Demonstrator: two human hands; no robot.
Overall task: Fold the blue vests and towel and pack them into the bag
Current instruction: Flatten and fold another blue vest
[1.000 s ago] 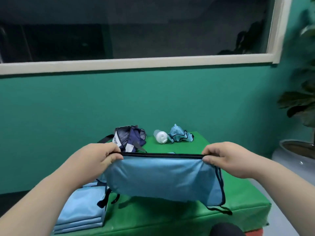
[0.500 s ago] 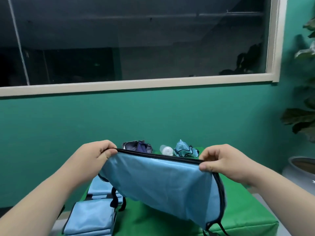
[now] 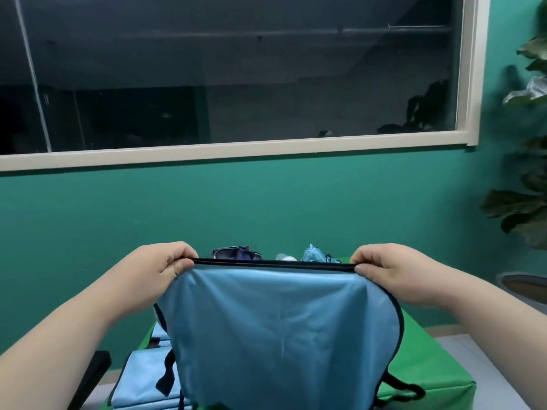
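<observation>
— Whereabouts of the blue vest (image 3: 281, 335)?
— Held up above the green table (image 3: 429, 365), hanging from its black-piped top edge, pulled taut. Smooth, rounded at the sides, dark ties dangling.
— Hands?
— Left hand (image 3: 159, 270) pinching one top corner, right hand (image 3: 393, 273) pinching the other, fingers curled.
— Behind?
— Dark bag (image 3: 236, 253), crumpled blue cloth (image 3: 315, 253). Folded vests (image 3: 142, 380) stacked lower left.

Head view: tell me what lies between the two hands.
The blue vest: its black-trimmed top edge runs straight from left hand to right hand, in the head view.
</observation>
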